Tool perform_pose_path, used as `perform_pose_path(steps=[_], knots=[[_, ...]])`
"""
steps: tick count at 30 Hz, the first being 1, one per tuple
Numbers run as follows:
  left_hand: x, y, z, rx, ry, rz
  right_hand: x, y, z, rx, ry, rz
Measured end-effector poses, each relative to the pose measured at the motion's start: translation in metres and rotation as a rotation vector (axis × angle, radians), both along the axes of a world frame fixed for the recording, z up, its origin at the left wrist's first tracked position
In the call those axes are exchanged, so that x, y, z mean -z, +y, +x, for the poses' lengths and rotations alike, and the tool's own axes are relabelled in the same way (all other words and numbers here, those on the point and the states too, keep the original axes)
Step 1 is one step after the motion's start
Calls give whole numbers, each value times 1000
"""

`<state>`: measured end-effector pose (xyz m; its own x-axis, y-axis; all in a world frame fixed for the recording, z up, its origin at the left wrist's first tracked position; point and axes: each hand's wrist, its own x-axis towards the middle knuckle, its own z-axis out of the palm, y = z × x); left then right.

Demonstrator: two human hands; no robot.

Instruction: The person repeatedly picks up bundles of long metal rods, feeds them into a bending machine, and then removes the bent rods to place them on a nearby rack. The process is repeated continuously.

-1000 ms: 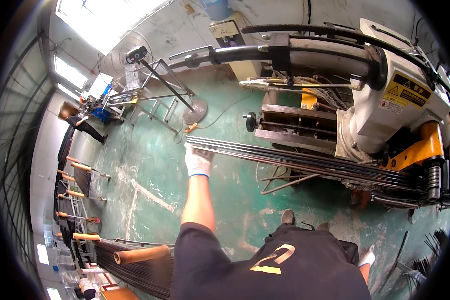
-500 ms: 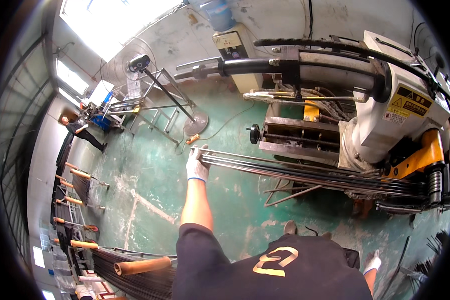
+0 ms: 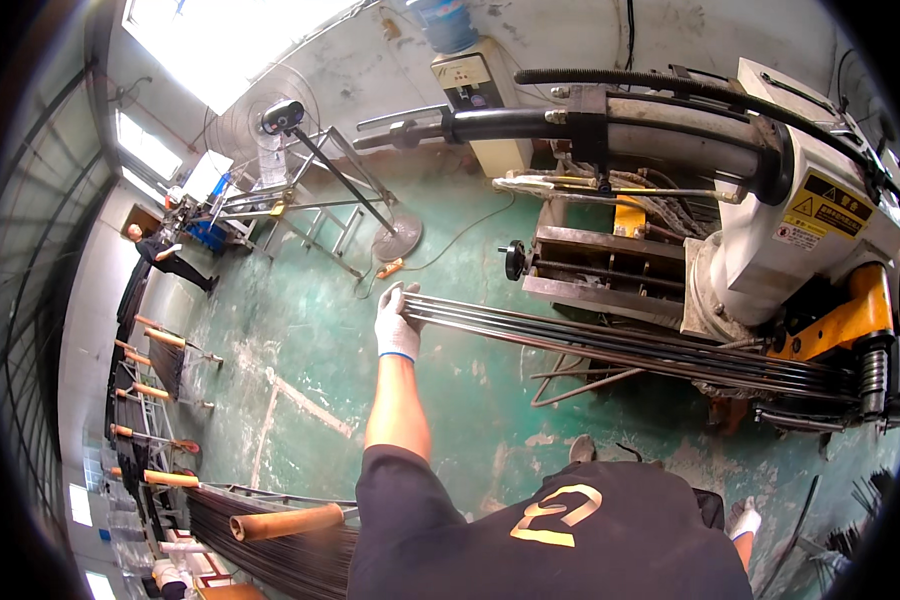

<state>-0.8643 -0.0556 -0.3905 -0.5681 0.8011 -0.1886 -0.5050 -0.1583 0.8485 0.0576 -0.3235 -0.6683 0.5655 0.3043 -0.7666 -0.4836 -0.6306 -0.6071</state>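
Note:
My left hand [image 3: 398,322], in a white glove with a blue cuff, is stretched out and closed around the near ends of several long, thin metal rods [image 3: 570,338]. They run side by side to the right, below the machine's vise-like slide [image 3: 610,275]. Their far ends reach the machine's lower right part, beside a coil spring [image 3: 873,380], where I cannot make out how they are held. Low on the right, my right hand [image 3: 744,520], also gloved, is beside my body with its fingers apart and nothing visible in it.
A large white machine [image 3: 770,230] with a yellow arm [image 3: 840,315] fills the right. A fan [image 3: 398,238] stands ahead on the green floor, near a water dispenser [image 3: 485,110]. Racks of dark rods [image 3: 270,545] line the left; another person [image 3: 165,258] stands far left.
The uppermost rod, whose end stuck out past my left hand, now lies closer to the others with ends nearly level. My fingers have curled in around them. The view has shifted slightly.

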Motion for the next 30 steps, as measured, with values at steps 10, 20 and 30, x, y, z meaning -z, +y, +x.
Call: perform_pose_path(steps=[10, 20, 30], knots=[[5, 11, 20, -263, -371, 240, -30, 28, -31, -105, -75, 30], [10, 6, 20, -247, -193, 24, -6, -10, -1, -180, -66, -23], [9, 4, 27, -277, -174, -16, 35, -40, 18, -211, -151, -9]])
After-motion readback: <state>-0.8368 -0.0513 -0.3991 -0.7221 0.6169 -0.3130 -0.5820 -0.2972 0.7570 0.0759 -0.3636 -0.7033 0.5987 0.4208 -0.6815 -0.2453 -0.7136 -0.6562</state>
